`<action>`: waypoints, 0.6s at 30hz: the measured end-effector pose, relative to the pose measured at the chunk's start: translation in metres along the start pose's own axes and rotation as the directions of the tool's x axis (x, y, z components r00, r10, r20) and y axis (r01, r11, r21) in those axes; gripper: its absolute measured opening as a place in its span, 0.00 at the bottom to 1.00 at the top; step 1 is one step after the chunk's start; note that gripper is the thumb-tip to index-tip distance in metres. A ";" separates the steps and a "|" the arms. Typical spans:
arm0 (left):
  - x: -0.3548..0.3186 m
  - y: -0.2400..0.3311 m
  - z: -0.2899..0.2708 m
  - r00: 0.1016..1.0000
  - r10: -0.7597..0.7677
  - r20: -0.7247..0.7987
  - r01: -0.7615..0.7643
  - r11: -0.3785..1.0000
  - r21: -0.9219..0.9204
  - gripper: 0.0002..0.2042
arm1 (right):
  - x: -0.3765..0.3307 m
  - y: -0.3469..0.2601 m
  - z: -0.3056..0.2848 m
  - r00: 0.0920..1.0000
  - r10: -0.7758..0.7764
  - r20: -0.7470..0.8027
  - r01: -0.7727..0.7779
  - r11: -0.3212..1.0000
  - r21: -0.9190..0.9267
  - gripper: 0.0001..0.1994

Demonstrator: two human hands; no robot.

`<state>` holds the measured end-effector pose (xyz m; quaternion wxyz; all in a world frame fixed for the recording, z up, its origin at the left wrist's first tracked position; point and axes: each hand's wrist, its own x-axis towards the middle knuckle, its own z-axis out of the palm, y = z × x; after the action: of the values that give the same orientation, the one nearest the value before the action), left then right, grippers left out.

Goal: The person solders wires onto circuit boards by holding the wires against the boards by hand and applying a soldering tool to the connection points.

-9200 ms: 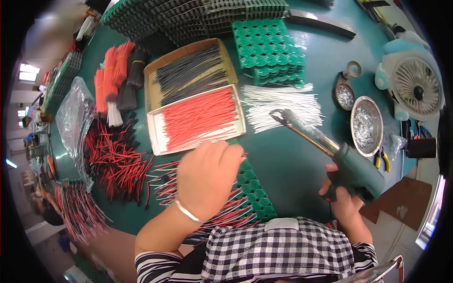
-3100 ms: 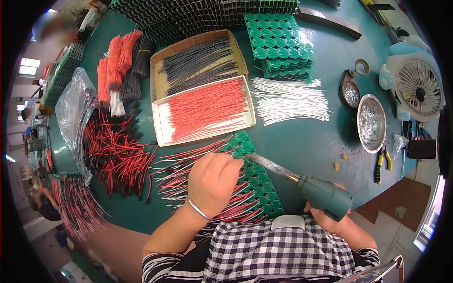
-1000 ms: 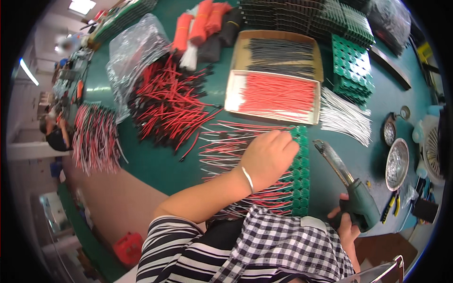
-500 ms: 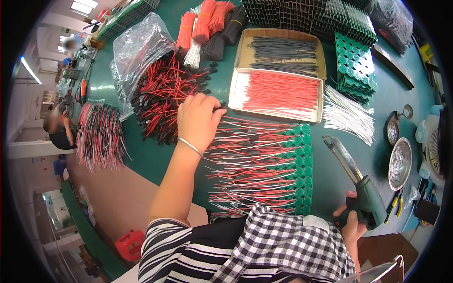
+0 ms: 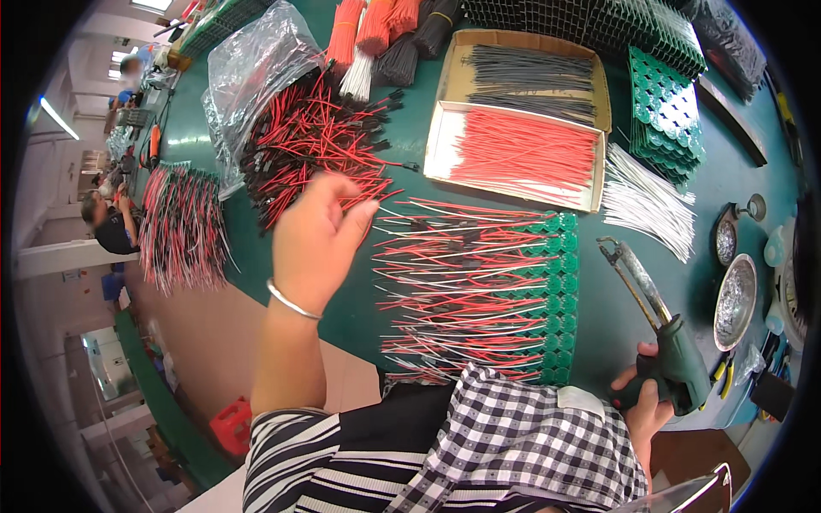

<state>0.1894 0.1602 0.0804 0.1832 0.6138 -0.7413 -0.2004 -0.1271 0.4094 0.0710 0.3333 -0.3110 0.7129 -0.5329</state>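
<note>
My left hand (image 5: 318, 244), with a bracelet at its wrist, hovers at the near edge of a heap of red and black wires with black connectors (image 5: 329, 145). Its thumb and forefinger are apart with nothing visible between them; the other fingers are mostly hidden. At the lower right, my right hand (image 5: 647, 402) is wrapped round a green soldering gun (image 5: 676, 363), its metal tip pointing up and left. Between my hands lies a panel of small round green circuit boards (image 5: 560, 299). Rows of red, white and black wires (image 5: 462, 295) stretch left from it.
Cardboard trays hold black wires (image 5: 530, 73) and red wires (image 5: 526, 154). White wires (image 5: 647, 205) lie beside stacked green boards (image 5: 663, 120). A metal bowl (image 5: 735, 303) and pliers (image 5: 727, 380) sit at the right. A plastic bag (image 5: 256, 68) and wired panels (image 5: 181, 227) lie left.
My left hand has moved left and slightly nearer me, from the top of the wired panel to the heap. My right hand keeps hold of the soldering gun. The view has shifted slightly.
</note>
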 end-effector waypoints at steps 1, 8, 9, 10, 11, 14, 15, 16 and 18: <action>-0.006 -0.016 0.009 0.997 -0.042 0.072 0.041 0.999 0.017 0.10 | 0.000 0.000 0.000 0.999 -0.004 0.038 0.004 1.000 -0.006 0.30; -0.025 -0.039 0.044 0.996 -0.081 -0.025 0.083 0.991 0.106 0.07 | -0.003 0.002 0.002 1.000 0.023 -0.001 -0.023 0.999 0.028 0.29; -0.023 -0.040 0.046 0.998 -0.050 -0.034 0.053 0.993 0.102 0.06 | -0.003 0.003 -0.001 1.000 0.008 0.025 -0.009 1.000 0.019 0.29; -0.022 -0.039 0.045 0.995 -0.095 -0.004 0.096 0.995 0.040 0.06 | -0.004 0.002 -0.003 0.999 -0.007 0.046 0.006 1.000 0.009 0.28; -0.017 -0.040 0.046 0.998 -0.054 -0.012 0.054 0.998 -0.009 0.06 | -0.007 0.002 -0.004 1.000 -0.006 0.011 0.006 1.000 0.001 0.28; -0.018 -0.034 0.019 0.984 0.019 -0.178 -0.028 0.999 -0.046 0.09 | -0.009 -0.005 -0.002 0.996 0.092 -0.001 -0.092 0.996 0.015 0.23; -0.020 -0.032 0.009 0.981 -0.009 -0.194 -0.009 0.996 -0.092 0.07 | -0.003 -0.008 -0.004 0.985 0.156 0.069 -0.155 0.988 -0.028 0.21; -0.024 -0.022 0.004 0.961 -0.025 -0.276 -0.027 0.983 -0.181 0.05 | 0.000 -0.014 0.007 0.982 0.185 0.034 -0.186 0.981 0.052 0.19; -0.023 0.021 0.011 0.966 0.178 -0.185 -0.195 0.978 -0.076 0.07 | 0.006 -0.020 0.005 0.971 0.204 0.123 -0.203 0.979 -0.019 0.22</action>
<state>0.1702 0.1869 0.0808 0.2951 0.5473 -0.7664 -0.1612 -0.1243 0.3972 0.0884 0.4291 -0.2697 0.7205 -0.4733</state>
